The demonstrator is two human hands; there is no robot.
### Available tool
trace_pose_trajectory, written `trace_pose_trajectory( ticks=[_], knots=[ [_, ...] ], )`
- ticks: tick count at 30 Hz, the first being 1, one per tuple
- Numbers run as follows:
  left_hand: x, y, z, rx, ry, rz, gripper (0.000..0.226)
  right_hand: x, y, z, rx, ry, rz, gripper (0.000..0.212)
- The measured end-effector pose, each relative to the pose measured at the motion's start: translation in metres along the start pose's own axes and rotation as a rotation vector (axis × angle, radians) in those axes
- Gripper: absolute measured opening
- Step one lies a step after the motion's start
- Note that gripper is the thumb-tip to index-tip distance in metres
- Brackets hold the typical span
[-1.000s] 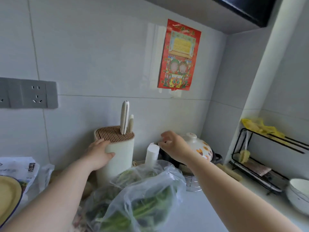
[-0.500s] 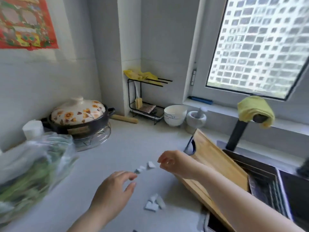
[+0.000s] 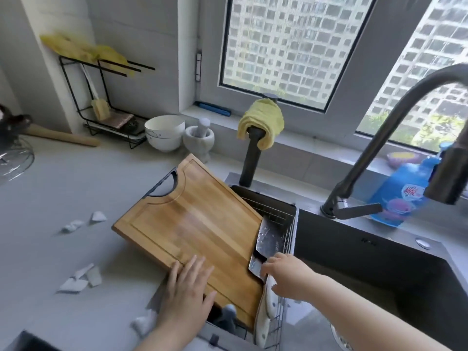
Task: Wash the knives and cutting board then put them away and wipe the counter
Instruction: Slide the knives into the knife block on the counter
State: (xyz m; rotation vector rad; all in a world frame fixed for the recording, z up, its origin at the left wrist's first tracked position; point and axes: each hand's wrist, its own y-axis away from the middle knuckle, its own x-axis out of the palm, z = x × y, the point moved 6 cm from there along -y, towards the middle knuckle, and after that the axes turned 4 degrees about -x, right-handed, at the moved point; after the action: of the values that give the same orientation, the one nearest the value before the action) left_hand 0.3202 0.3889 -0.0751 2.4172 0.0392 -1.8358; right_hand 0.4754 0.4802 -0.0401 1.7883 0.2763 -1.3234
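Head view: the knife (image 3: pixel 268 240) is located at the right edge of the board (image 3: pixel 192 224), in the wire rack (image 3: pixel 281 219) set in the left end of the sink (image 3: pixel 379 274). Its long axis is close to the 12-to-6 line: blade toward 12 o'clock, white handle toward 6 o'clock, nearest the person. Whether the blade touches the board's edge or overlaps it cannot be told.

The right hand (image 3: pixel 285 276) is the nearer one and is placed directly on the knife. The forearm is seen entering from 4 o'clock across the sink, palm down. Fingers and thumb are curled about the knife where blade joins handle; most of the handle is exposed below the hand.

The left hand (image 3: pixel 187 290) is laid flat on the board's near corner, fingers straight and spread toward 12 o'clock; nothing is grasped. The board is supported partly by the counter (image 3: pixel 63 193) and partly by the rack, cut-out end turned to 10 o'clock.

Judgement: a lift of the knife is being prepared while the board is steadied. Since the grip is taken high, near the blade heel, a shift toward 6 o'clock along the handle is advised before the knife is carried over the open sink at 3 o'clock. Paper scraps (image 3: pixel 87 274) are noted on the counter at 8 to 9 o'clock of the board.
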Motion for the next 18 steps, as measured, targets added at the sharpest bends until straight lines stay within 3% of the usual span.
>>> trace_pose_trajectory(
  ticks=[3,5,8,10,13,18],
  knots=[
    [0.018,0.008,-0.012,0.028,0.023,0.023,0.061,0.016,-0.015,0.000,-0.091,0.262,0.099,0.040],
    [0.018,0.009,-0.012,0.053,-0.002,-0.075,0.074,0.025,-0.026,0.006,-0.149,0.410,0.154,0.040],
    [0.014,0.008,-0.012,0.049,-0.001,-0.148,0.075,0.032,-0.039,0.013,-0.173,0.542,0.234,0.044],
    [0.015,0.008,-0.010,0.012,0.013,-0.162,0.069,0.032,-0.042,0.014,-0.194,0.571,0.269,0.045],
    [0.013,0.009,-0.012,0.012,0.013,-0.233,0.040,0.033,-0.040,0.015,-0.240,0.575,0.308,0.043],
    [0.012,0.010,-0.013,0.012,-0.052,-0.357,0.036,0.037,-0.038,0.017,-0.268,0.513,0.374,0.043]
  ],
)
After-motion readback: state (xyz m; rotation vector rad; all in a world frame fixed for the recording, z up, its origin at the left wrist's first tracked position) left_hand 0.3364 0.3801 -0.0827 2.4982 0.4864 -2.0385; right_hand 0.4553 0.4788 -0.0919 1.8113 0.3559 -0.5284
